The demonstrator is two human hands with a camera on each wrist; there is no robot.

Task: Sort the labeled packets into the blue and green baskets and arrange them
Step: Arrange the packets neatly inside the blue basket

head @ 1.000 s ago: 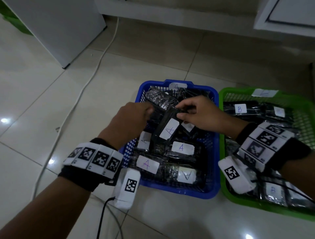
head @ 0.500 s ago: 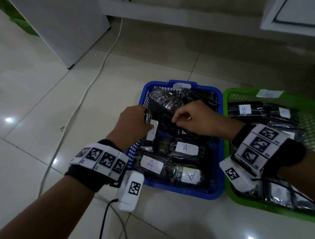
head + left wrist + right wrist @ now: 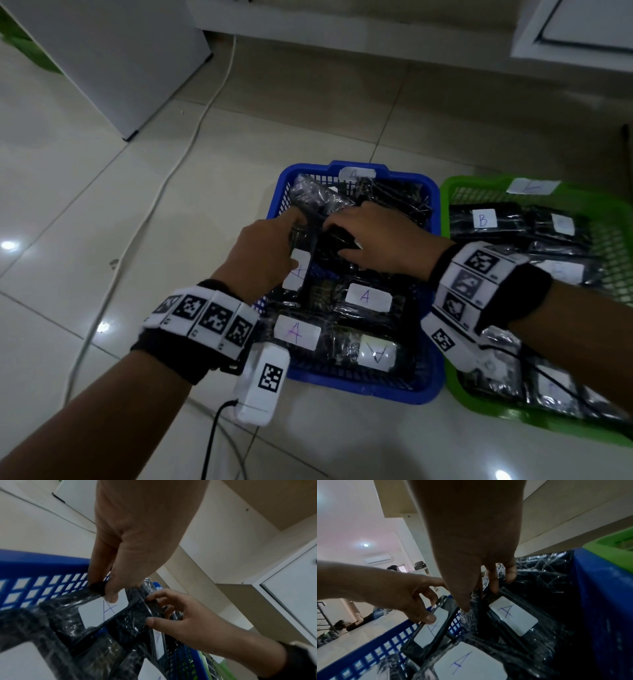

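In the blue basket (image 3: 356, 390), my left hand (image 3: 260, 253) pinched an upright A packet (image 3: 429, 631) against its left wall while my right hand (image 3: 380, 240) gripped another packet (image 3: 511, 616); sorting looked done, B packets (image 3: 513, 222) filling the green basket (image 3: 455, 192), arranging remained.

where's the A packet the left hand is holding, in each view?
Head: packet, centre, upright against the blue basket's left wall, under the left hand.
Left wrist, centre-left, below the thumb.
Right wrist, lower left.
Shared landmark: its white A label.
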